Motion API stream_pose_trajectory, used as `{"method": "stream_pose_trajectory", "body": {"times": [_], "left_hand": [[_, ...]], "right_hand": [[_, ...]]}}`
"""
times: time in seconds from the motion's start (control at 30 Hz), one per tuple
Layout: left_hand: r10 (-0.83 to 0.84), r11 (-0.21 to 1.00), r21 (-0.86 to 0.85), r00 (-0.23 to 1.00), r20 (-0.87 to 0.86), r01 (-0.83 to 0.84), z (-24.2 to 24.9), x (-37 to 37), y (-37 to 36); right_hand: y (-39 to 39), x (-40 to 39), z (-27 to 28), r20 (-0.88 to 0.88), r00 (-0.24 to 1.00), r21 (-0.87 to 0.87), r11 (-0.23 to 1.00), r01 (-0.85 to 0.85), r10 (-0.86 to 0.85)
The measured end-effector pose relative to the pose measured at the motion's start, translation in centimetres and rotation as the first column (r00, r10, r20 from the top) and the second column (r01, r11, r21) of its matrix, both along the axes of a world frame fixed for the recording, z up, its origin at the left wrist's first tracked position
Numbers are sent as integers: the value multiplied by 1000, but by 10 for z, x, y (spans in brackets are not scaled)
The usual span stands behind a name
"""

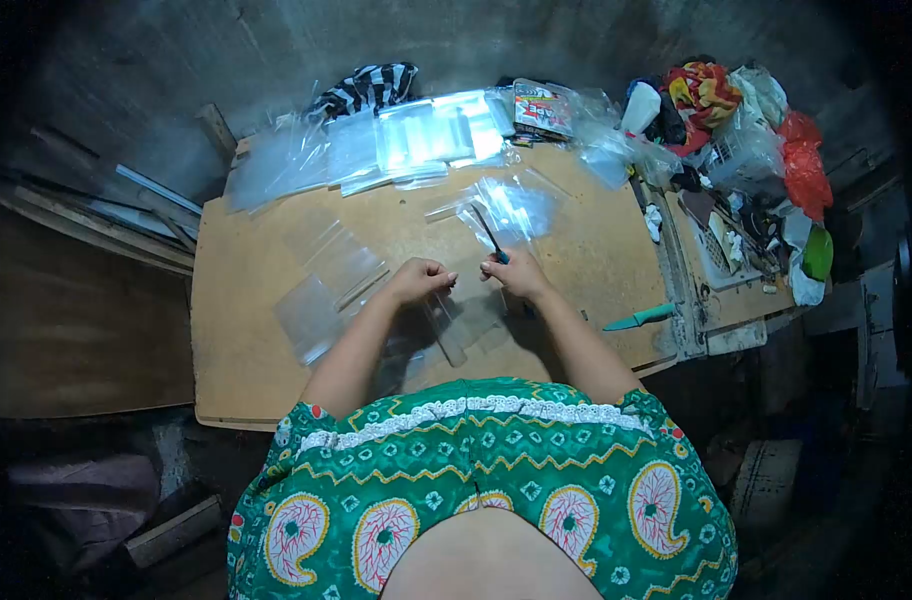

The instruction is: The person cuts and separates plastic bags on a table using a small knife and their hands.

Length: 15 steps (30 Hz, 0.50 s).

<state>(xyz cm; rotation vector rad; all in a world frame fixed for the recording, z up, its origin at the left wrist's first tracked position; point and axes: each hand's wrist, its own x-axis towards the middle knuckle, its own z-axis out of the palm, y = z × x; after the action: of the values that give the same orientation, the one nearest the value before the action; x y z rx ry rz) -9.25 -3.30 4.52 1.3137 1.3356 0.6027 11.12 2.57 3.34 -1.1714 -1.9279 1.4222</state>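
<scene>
1 thin dark tool (487, 230) juts forward from the right hand (518, 275), clamped around it.

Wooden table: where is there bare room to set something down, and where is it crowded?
Bare: the wooden table between the right hand and right edge, beyond the teal knife; also a strip along the left edge, beside loose clear sheets. Crowded: the far edge, under plastic packets, and the right end near the red bag.
</scene>
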Motion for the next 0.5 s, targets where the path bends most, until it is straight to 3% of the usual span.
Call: {"method": "stream_pose_trajectory", "body": {"times": [0.23, 0.4, 0.5], "left_hand": [[16, 1000, 10, 999, 28, -16, -6, -1, 0], [42, 999, 9, 998, -53, -42, -9, -2, 1], [72, 997, -5, 995, -72, -73, -11, -4, 1]], "right_hand": [[-1, -1, -1, -78, 997, -32, 999, -2, 0], [0, -3, -5, 122, 992, 29, 1000, 6, -10], [-2, -6, -3, 137, 990, 5, 1000, 23, -24]]}}
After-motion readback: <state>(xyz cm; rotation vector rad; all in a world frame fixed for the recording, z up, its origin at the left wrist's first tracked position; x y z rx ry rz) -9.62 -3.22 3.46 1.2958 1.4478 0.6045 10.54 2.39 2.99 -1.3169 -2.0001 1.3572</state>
